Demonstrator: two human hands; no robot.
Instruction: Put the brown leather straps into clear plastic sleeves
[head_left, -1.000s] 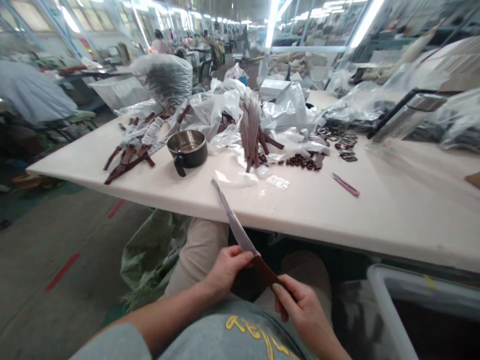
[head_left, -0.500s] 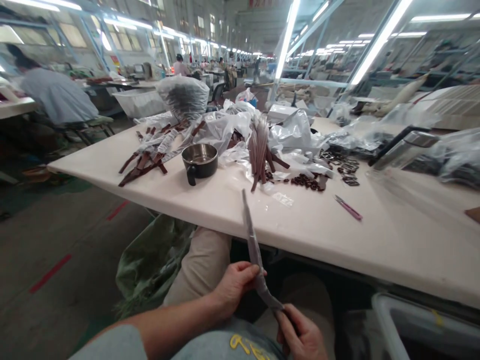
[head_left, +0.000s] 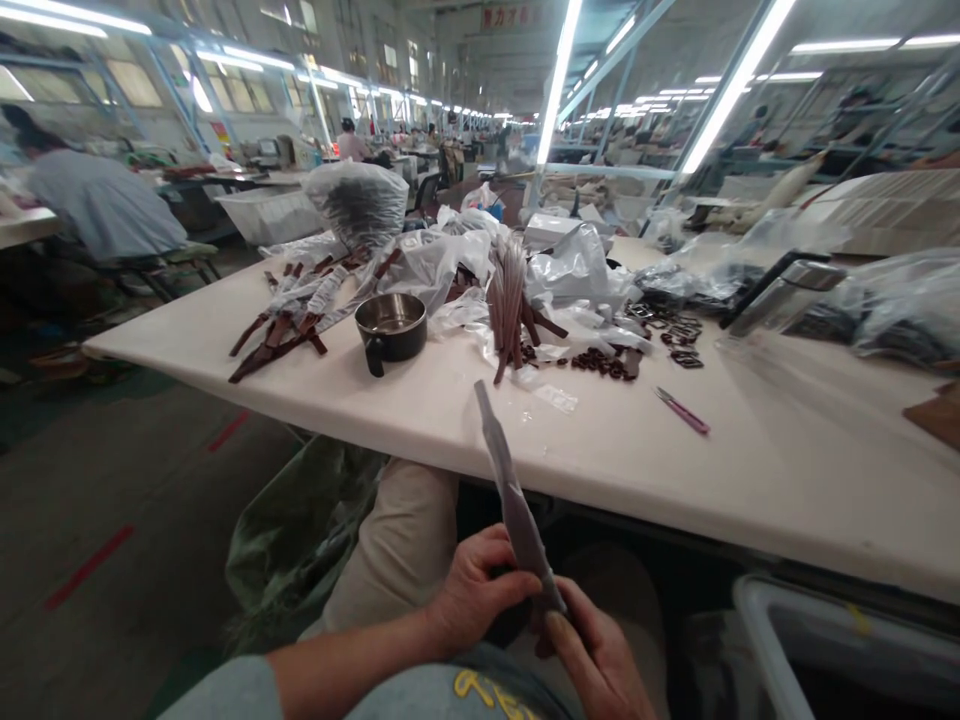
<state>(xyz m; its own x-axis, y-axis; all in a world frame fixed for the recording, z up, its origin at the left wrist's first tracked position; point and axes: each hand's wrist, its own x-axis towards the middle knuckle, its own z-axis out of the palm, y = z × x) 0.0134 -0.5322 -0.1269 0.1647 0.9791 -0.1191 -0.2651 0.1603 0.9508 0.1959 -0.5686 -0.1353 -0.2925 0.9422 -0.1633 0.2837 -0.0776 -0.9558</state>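
Observation:
A long, narrow leather strap (head_left: 516, 505), grey-brown on its lit face, stands nearly upright in front of the table edge. My left hand (head_left: 480, 590) pinches it low down, and my right hand (head_left: 592, 655) grips its lower end, which is partly hidden by my fingers. Both hands are below the edge of the white table (head_left: 735, 480). On the tabletop beyond them are a steel bowl with a black handle (head_left: 390, 328), a bundle of straps (head_left: 510, 310), dark buckles (head_left: 600, 365), and pink-handled snips (head_left: 682, 411).
Plastic bags (head_left: 574, 270) and loose strap pieces (head_left: 281, 322) lie along the table. A green sack (head_left: 292, 540) stands by my knee, and a white bin (head_left: 780, 640) is at lower right. A seated person (head_left: 97, 200) works at far left.
The strap has swung from leaning left to nearly upright. My hands now sit closer together, and the view has tilted, with the table appearing higher and level differently.

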